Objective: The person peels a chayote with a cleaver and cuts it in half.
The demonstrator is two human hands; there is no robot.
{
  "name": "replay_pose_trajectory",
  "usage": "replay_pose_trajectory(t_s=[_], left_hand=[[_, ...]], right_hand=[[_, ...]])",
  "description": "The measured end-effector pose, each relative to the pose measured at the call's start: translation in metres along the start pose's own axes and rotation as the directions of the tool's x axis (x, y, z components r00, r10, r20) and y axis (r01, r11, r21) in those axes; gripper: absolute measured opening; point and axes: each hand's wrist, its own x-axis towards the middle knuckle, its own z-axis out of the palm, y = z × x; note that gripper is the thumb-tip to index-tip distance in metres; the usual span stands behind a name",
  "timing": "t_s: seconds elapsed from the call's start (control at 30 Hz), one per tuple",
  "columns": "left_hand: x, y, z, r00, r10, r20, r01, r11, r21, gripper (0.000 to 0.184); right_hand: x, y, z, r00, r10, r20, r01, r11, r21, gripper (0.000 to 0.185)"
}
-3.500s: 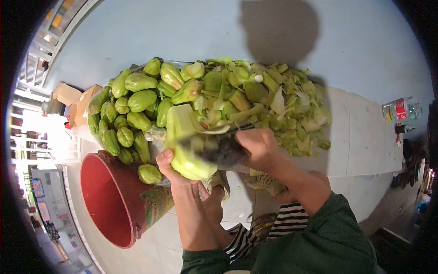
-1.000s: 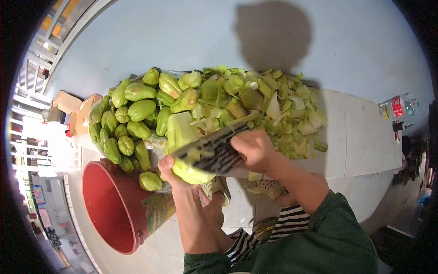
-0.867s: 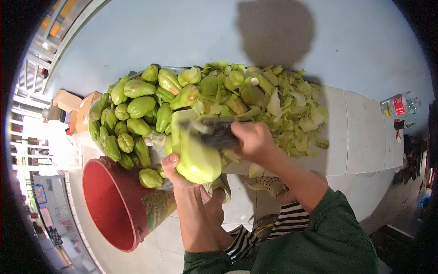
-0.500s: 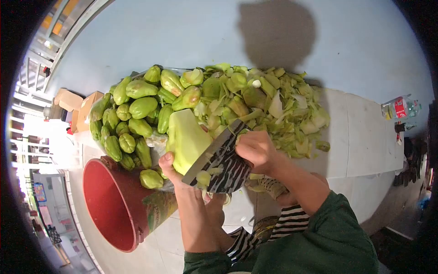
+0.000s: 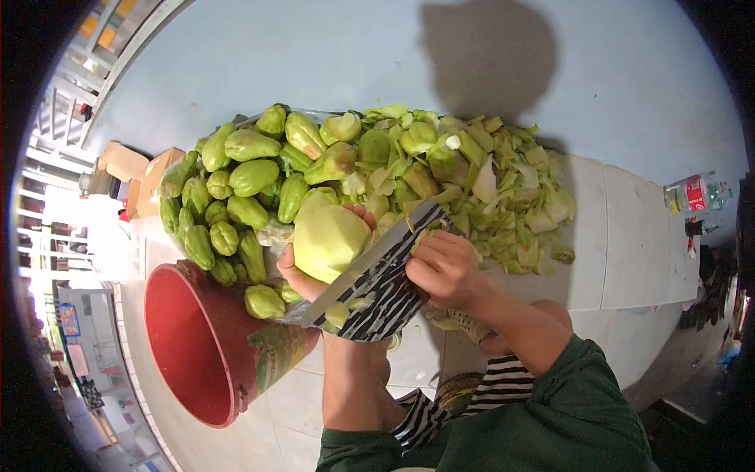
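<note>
My left hand (image 5: 300, 275) is wrapped round a pale, peeled chayote (image 5: 329, 240), thumb on its near left side and fingertips showing at its far right. In my right hand (image 5: 445, 267) is a broad knife (image 5: 385, 277), its fist closed at the blade's right end; the handle itself is hidden. The knife has a grey edge and a dark, streaked face, and it lies slantwise against the chayote's lower right side. Bits of peel (image 5: 336, 315) cling to the blade. Beyond my hands spreads a heap of green peelings (image 5: 511, 189).
Unpeeled green chayotes (image 5: 253, 178) are piled at the left, against the light blue wall (image 5: 330, 55). A red bucket (image 5: 185, 346) lies tipped nearer me, its mouth facing left. Cardboard boxes (image 5: 153, 185) stand at far left, and a plastic bottle (image 5: 696, 193) is at far right.
The chayote has turned in my left hand, its end now facing more toward me, and my left fingertips have come into view. The knife has shifted slightly along its side.
</note>
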Motion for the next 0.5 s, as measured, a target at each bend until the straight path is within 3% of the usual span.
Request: replay_pose_trajectory(t_s=[0.17,0.23,0.27,0.37,0.4,0.43,0.5], left_hand=[[-0.001,-0.001,-0.004,0.997,-0.078,-0.001,0.078,0.997,-0.016,0.070],[0.000,0.001,-0.009,0.990,-0.041,0.134,0.044,0.999,-0.026,0.071],[0.006,0.006,-0.007,0.999,0.037,0.012,-0.037,0.999,0.012,0.072],[0.008,0.014,-0.007,0.998,0.065,-0.001,-0.065,0.997,0.038,0.072],[0.009,0.016,-0.012,0.992,0.038,0.119,-0.035,0.999,-0.029,0.073],[0.009,0.017,-0.016,0.992,0.041,0.117,-0.038,0.999,-0.029,0.073],[0.006,0.018,-0.019,0.972,0.007,0.237,0.026,0.990,-0.138,0.058]], right_hand=[[0.002,0.000,-0.002,0.999,0.035,-0.014,-0.035,0.999,0.007,0.015],[0.000,0.004,0.000,0.996,0.081,-0.021,-0.081,0.997,0.006,0.015],[-0.005,0.011,0.004,0.990,0.142,-0.010,-0.142,0.990,-0.005,0.016],[-0.003,0.013,0.007,0.982,0.187,-0.008,-0.187,0.982,-0.001,0.017],[-0.001,0.011,0.007,0.986,0.167,-0.028,-0.167,0.986,0.006,0.017],[0.000,0.008,0.008,0.988,0.149,-0.046,-0.149,0.989,0.014,0.016],[0.003,0.003,0.002,0.988,0.155,-0.021,-0.156,0.988,-0.002,0.016]])
